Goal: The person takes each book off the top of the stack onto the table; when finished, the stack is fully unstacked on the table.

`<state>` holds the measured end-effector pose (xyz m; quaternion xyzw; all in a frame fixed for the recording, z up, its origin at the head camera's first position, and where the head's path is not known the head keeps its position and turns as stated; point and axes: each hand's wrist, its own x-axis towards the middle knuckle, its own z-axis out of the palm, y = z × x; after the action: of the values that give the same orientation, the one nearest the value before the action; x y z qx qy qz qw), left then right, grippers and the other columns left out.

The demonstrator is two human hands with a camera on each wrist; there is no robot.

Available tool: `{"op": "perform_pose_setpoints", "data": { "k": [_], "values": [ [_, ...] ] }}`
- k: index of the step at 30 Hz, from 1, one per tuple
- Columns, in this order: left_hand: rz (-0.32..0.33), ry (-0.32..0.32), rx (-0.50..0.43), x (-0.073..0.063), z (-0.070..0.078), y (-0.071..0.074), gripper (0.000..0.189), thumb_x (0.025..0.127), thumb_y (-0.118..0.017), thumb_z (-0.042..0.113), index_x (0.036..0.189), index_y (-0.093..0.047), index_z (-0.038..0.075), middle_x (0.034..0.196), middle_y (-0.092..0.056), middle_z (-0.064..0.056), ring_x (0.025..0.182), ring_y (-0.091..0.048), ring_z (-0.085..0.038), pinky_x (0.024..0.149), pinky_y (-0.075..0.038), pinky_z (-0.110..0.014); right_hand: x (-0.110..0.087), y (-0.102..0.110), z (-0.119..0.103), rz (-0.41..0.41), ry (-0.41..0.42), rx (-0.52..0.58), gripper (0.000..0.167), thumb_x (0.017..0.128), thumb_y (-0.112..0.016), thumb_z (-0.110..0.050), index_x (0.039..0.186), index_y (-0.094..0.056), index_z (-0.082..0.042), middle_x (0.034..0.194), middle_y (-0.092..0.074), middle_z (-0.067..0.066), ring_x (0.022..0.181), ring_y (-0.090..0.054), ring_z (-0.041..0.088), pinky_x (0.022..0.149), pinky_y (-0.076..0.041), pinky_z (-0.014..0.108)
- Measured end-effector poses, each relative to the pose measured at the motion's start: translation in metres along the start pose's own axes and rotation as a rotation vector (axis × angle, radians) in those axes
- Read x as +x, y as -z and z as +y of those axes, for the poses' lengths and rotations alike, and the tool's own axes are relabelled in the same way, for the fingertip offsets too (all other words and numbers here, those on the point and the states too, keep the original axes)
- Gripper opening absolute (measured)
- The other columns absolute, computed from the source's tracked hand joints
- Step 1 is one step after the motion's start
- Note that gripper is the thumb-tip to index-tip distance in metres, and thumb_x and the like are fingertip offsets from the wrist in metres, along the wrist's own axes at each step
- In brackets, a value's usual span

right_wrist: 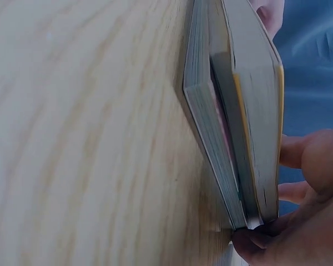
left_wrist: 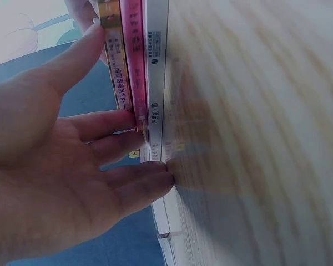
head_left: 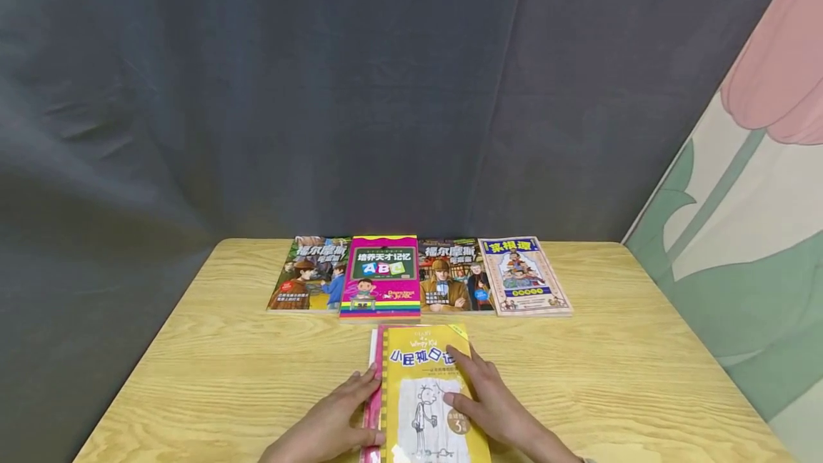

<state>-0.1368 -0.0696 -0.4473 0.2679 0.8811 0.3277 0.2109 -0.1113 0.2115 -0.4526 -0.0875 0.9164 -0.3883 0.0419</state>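
Note:
A stack of books lies near the table's front edge: a yellow comic-style book (head_left: 411, 391) on top, a pink-spined book (left_wrist: 135, 55) under it and a white-spined book (left_wrist: 156, 61) lowest. Along the spines, my left hand (head_left: 337, 413) touches the stack with fairly straight fingers, its thumb at the yellow book's spine. My right hand (head_left: 495, 406) grips the stack at its right side, thumb and forefinger on the yellow cover. Its other fingers bend round the edge at the far corner, as the right wrist view shows. The page edges (right_wrist: 258, 127) there look slightly uneven.
Behind the stack, several books lie in a row: a detective-cover book (head_left: 308, 274), a pink ABC book (head_left: 381, 299), another detective book (head_left: 450, 284) and a cream book (head_left: 527, 277). A dark curtain (head_left: 360, 91) hangs behind the wooden table (head_left: 212, 363); a flower-patterned wall covering (head_left: 739, 234) stands right.

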Motion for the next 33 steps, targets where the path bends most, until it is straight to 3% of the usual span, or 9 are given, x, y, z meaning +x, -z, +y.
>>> {"op": "perform_pose_setpoints", "data": {
  "k": [7,19,24,27,33],
  "values": [
    [-0.014,-0.006,-0.007,-0.001,0.001,0.001,0.088,0.08,-0.068,0.056,0.145,-0.042,0.003,0.155,-0.03,-0.012,0.139,-0.026,-0.043,0.106,-0.027,-0.063,0.0,0.001,-0.002,-0.001,-0.03,0.023,0.067,0.088,-0.069,-0.03,0.146,-0.041,-0.011,0.152,-0.023,0.028,0.132,-0.032,0.046,0.103,-0.029,0.066],
    [-0.015,-0.03,-0.008,-0.002,-0.002,0.001,0.087,0.083,-0.062,0.059,0.147,-0.038,0.006,0.156,-0.027,-0.01,0.14,-0.025,-0.043,0.105,-0.028,-0.063,0.003,0.006,0.007,0.04,-0.084,0.121,0.074,0.082,-0.076,-0.026,0.145,-0.042,-0.009,0.145,-0.042,0.023,0.129,-0.04,0.043,0.106,-0.03,0.059],
    [-0.034,-0.018,-0.019,-0.002,-0.003,0.002,0.083,0.085,-0.062,0.056,0.148,-0.038,0.008,0.157,-0.027,-0.009,0.14,-0.024,-0.042,0.106,-0.027,-0.063,0.005,0.011,0.017,-0.003,-0.112,0.23,0.076,0.083,-0.076,-0.024,0.146,-0.037,-0.005,0.136,-0.047,0.023,0.111,-0.057,0.031,0.09,-0.05,0.037],
    [-0.049,-0.004,-0.025,-0.001,-0.003,0.002,0.079,0.086,-0.063,0.052,0.148,-0.038,0.009,0.157,-0.027,-0.008,0.141,-0.023,-0.041,0.107,-0.027,-0.062,0.004,0.015,0.023,-0.024,-0.112,0.274,0.077,0.083,-0.076,-0.021,0.146,-0.036,-0.003,0.127,-0.053,0.022,0.097,-0.06,0.024,0.076,-0.052,0.026],
    [-0.041,-0.012,-0.006,-0.002,-0.002,0.003,0.077,0.087,-0.065,0.048,0.147,-0.039,0.008,0.157,-0.027,-0.008,0.141,-0.024,-0.04,0.107,-0.028,-0.061,0.002,0.022,0.028,-0.051,-0.118,0.321,0.078,0.081,-0.077,-0.019,0.146,-0.036,-0.002,0.109,-0.061,0.018,0.084,-0.059,0.021,0.067,-0.053,0.026]
  ]
}}
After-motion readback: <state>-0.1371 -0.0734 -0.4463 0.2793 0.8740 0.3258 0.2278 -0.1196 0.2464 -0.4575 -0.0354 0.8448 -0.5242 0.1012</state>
